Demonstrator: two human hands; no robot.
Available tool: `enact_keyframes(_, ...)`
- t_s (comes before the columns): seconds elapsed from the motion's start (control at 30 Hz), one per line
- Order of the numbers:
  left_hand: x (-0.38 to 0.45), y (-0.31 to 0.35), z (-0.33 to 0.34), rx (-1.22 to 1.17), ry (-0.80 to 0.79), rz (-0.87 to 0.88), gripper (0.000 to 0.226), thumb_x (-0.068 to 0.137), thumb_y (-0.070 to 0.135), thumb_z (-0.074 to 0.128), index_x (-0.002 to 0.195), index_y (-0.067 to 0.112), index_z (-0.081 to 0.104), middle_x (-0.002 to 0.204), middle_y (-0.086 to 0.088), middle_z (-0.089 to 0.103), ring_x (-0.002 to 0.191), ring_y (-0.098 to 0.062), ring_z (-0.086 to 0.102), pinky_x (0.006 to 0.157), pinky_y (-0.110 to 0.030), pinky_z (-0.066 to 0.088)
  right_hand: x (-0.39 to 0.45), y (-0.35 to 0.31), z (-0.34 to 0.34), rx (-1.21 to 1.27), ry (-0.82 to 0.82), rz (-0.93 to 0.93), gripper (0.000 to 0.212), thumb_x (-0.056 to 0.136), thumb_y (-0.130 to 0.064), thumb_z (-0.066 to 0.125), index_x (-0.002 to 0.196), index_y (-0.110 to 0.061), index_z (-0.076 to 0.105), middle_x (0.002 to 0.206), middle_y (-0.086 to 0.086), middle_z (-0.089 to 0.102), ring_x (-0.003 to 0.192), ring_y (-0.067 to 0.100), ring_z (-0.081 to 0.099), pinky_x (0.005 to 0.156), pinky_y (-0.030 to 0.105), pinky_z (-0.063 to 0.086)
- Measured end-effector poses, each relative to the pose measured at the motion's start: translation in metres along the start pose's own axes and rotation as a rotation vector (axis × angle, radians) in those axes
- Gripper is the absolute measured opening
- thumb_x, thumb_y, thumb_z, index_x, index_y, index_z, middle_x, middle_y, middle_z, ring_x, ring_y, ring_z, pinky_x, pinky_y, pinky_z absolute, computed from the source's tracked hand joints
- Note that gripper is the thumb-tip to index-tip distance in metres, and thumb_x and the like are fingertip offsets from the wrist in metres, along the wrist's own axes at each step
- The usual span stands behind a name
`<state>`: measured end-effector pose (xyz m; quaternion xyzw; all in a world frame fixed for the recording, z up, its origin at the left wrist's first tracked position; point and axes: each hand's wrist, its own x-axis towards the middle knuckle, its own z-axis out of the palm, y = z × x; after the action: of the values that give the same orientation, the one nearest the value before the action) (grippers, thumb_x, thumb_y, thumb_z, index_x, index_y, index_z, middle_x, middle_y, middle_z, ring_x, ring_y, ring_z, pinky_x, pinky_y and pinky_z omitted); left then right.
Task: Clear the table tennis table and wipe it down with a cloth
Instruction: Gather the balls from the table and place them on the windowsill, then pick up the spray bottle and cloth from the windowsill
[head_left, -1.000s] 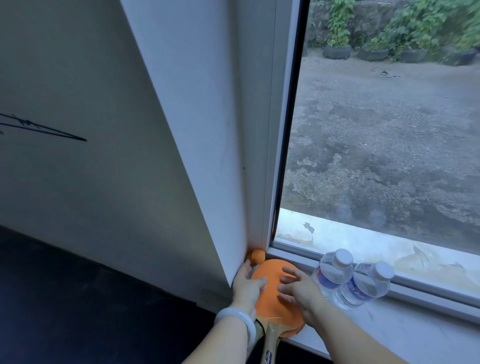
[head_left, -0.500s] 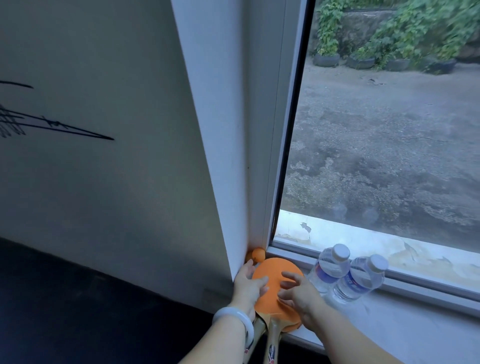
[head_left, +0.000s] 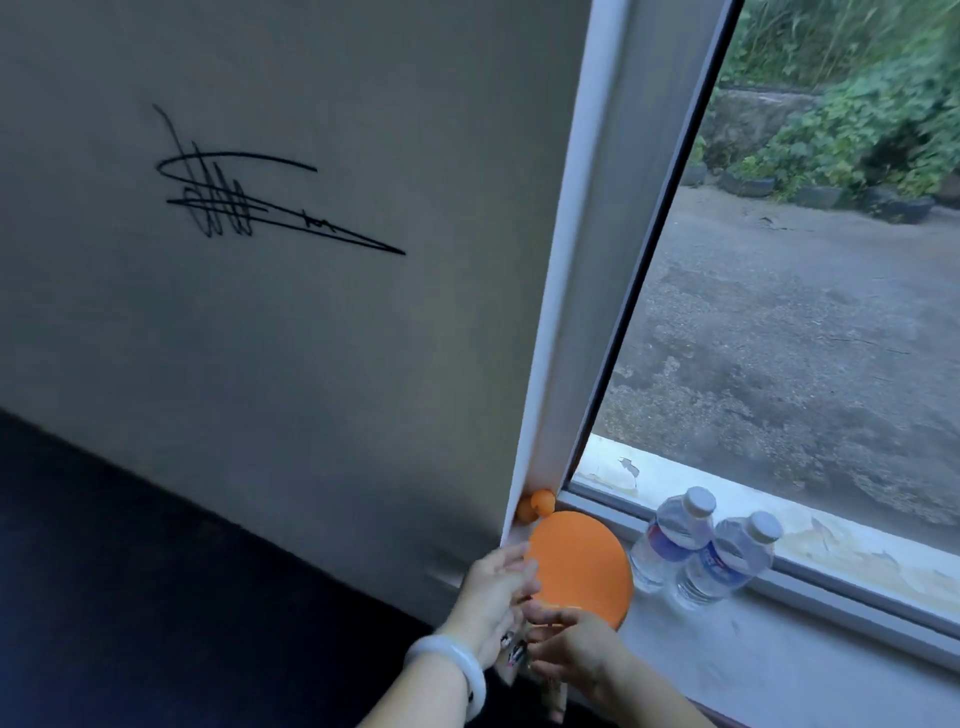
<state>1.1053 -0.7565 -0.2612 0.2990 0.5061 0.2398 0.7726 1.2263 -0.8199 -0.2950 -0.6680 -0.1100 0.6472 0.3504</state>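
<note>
1. The step in hand looks like stowing the cleared things on the windowsill (head_left: 769, 670): the orange paddle (head_left: 579, 564) lies flat at the sill's left end, in the corner where the wall edge meets the window frame (head_left: 597, 260).
2. Two orange balls (head_left: 537, 504) sit wedged in that far left corner, just beyond the paddle's blade.
3. The left hand (head_left: 493, 597) rests against the blade's left edge with fingers fairly straight; I cannot tell whether it grips anything.
4. The right hand (head_left: 569, 649) is at the blade's near edge, over the handle area, fingers loosely curled; the handles under it are mostly hidden, so a grip cannot be confirmed.
5. To do it well, I would slide the paddle snug toward the corner so it pens the balls in, and keep the handle from hanging far over the sill's near edge, where a knock could tip it to the floor (head_left: 156, 597).
6. Ease the hands away slowly; a nudge could set the balls rolling along the sill.
7. Containers: two clear plastic water bottles (head_left: 701, 548) with white caps stand, leaning in this wide view, against the frame just right of the paddle, touching each other. Both are capped and appear to hold clear water; the level is hard to read.
8. The table tennis table itself is not in view, nor is a cloth.
</note>
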Motion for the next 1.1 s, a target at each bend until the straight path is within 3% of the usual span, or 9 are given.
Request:
enact_keyframes(0.1, -0.041, -0.006, -0.045, -0.102, 0.076, 0.024, 0.024, 0.096, 0.008, 0.057, 0.119, 0.005, 0.061, 0.106, -0.013, 0.068, 0.084, -0.022, 0.063, 0.074, -0.032, 0.055, -0.011, 0.002, 0.022, -0.072, -0.114, 0.015, 0.036, 0.084, 0.018, 0.058, 0.118, 0.005, 0.058, 0.09, 0.018, 0.062, 0.074, 0.026, 0.061, 0.059, 0.032, 0.057)
enact_keyframes(0.27, -0.129, -0.029, -0.127, -0.313, 0.412, 0.13, 0.02, 0.096, 0.004, 0.055, 0.115, 0.001, 0.061, 0.105, -0.018, 0.066, 0.086, -0.027, 0.061, 0.081, -0.037, 0.052, -0.029, 0.01, 0.076, -0.166, -0.37, 0.013, 0.025, 0.081, 0.02, 0.06, 0.096, -0.001, 0.057, 0.066, 0.01, 0.053, 0.056, 0.02, 0.052, 0.056, 0.031, 0.052)
enact_keyframes(0.43, -0.248, -0.081, -0.194, -0.362, 0.756, 0.152, 0.022, 0.095, 0.013, 0.06, 0.114, 0.002, 0.061, 0.11, -0.02, 0.066, 0.092, -0.031, 0.063, 0.08, -0.038, 0.055, -0.053, 0.035, 0.159, -0.44, -0.533, 0.0, 0.024, 0.08, 0.016, 0.067, 0.099, 0.004, 0.06, 0.066, 0.017, 0.064, 0.054, 0.025, 0.061, 0.055, 0.037, 0.055)
enact_keyframes(0.7, -0.438, -0.156, -0.286, -0.598, 1.18, 0.255, 0.027, 0.095, 0.016, 0.061, 0.116, 0.0, 0.058, 0.112, -0.022, 0.065, 0.095, -0.032, 0.063, 0.078, -0.037, 0.056, -0.155, 0.091, 0.342, -0.789, -0.891, -0.086, 0.017, 0.086, 0.008, 0.064, 0.102, 0.001, 0.062, 0.074, 0.015, 0.06, 0.068, 0.026, 0.056, 0.086, 0.049, 0.051)
enact_keyframes(0.77, -0.477, -0.171, -0.307, -0.65, 1.245, 0.297, 0.028, 0.095, 0.016, 0.061, 0.117, 0.0, 0.057, 0.113, -0.023, 0.065, 0.094, -0.031, 0.062, 0.08, -0.037, 0.055, -0.183, 0.111, 0.389, -0.837, -0.963, -0.102, 0.013, 0.088, 0.008, 0.062, 0.097, -0.001, 0.061, 0.068, 0.012, 0.057, 0.066, 0.025, 0.055, 0.081, 0.046, 0.052)
enact_keyframes(0.9, -0.548, -0.196, -0.355, -0.705, 1.356, 0.357, 0.025, 0.095, 0.017, 0.061, 0.115, 0.001, 0.059, 0.11, -0.021, 0.066, 0.089, -0.028, 0.064, 0.074, -0.032, 0.056, -0.233, 0.165, 0.487, -0.951, -1.115, -0.075, 0.016, 0.092, 0.008, 0.054, 0.088, -0.008, 0.055, 0.055, 0.006, 0.046, 0.049, 0.014, 0.038, 0.056, 0.028, 0.043)
enact_keyframes(1.0, -0.6, -0.213, -0.394, -0.698, 1.44, 0.375, 0.024, 0.096, 0.017, 0.06, 0.114, 0.002, 0.06, 0.109, -0.02, 0.067, 0.087, -0.026, 0.064, 0.072, -0.031, 0.056, -0.271, 0.211, 0.558, -0.999, -1.159, -0.089, 0.014, 0.093, 0.011, 0.052, 0.096, -0.003, 0.055, 0.057, 0.009, 0.049, 0.049, 0.016, 0.037, 0.057, 0.028, 0.039)
enact_keyframes(1.1, -0.646, -0.221, -0.431, -0.685, 1.504, 0.372, 0.022, 0.097, 0.017, 0.058, 0.114, 0.003, 0.059, 0.108, -0.018, 0.066, 0.085, -0.024, 0.063, 0.081, -0.035, 0.055, -0.309, 0.247, 0.618, -1.048, -1.218, -0.145, 0.012, 0.092, 0.009, 0.055, 0.094, -0.003, 0.057, 0.068, 0.012, 0.056, 0.057, 0.02, 0.046, 0.061, 0.032, 0.045)
